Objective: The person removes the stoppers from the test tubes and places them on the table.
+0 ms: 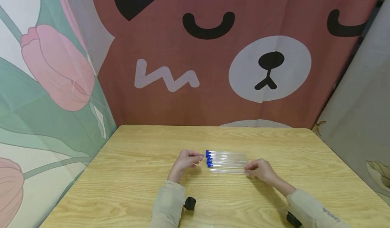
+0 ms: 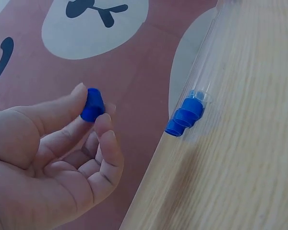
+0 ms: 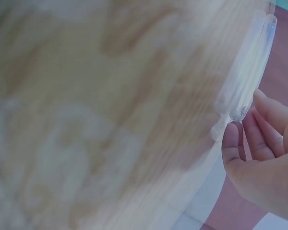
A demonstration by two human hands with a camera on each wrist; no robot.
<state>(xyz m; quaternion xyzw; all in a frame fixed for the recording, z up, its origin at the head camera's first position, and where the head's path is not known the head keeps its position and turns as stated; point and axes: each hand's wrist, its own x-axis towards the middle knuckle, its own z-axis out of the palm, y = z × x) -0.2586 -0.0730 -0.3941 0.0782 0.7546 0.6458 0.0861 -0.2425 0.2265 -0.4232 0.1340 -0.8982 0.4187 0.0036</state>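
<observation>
My left hand (image 1: 186, 161) pinches a small blue cap (image 2: 93, 105) between thumb and fingers, held just left of a row of test tubes. The row holds several clear test tubes (image 1: 228, 158) lying side by side, their blue caps (image 2: 186, 115) all at the left end. Nearest to me in the row lies an uncapped test tube (image 1: 226, 171), its open end to the left. My right hand (image 1: 261, 170) pinches this tube's rounded right end between thumb and fingers. In the right wrist view, the tube ends (image 3: 238, 113) show right at the fingertips.
The tubes lie on a wood-grain table (image 1: 137, 146). Behind it hangs a reddish-brown curtain (image 1: 170, 106) with a bear face, and a floral curtain (image 1: 61, 126) hangs at the left. Black wrist devices (image 1: 190, 203) sit at both cuffs.
</observation>
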